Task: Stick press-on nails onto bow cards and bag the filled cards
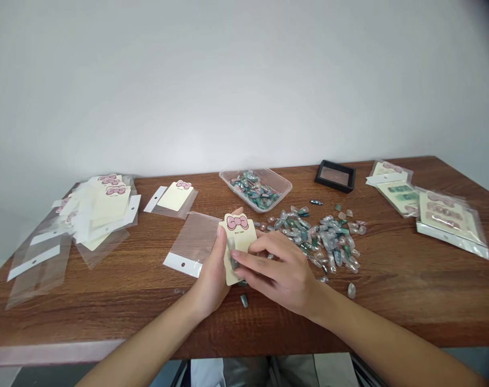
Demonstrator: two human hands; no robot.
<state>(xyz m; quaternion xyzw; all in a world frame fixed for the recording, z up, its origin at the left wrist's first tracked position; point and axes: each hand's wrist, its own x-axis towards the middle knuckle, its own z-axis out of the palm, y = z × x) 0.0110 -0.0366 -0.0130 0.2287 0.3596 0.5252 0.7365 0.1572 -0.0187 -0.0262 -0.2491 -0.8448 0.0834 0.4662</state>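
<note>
In the head view my left hand (212, 277) grips a cream backing card (244, 238) with a pink bow at its top, tilted upright above the table. The thumb lies along the card's left edge. My right hand (282, 269) pinches a small greyish press-on nail (233, 260) against the card's front. A greyish strip (231, 243) shows on the card just above it. Behind my left hand lies a clear bag (198, 236) with a white header. A dark press-on nail (244, 300) rests on the table below the card.
A clear plastic tub (255, 189) of nails stands behind a loose nail pile (328, 239). A black frame (335, 176) sits at the back. Bow cards and bags (107, 207) lie left, with a single card (175, 196) nearby. Packed cards (449, 217) are on the right.
</note>
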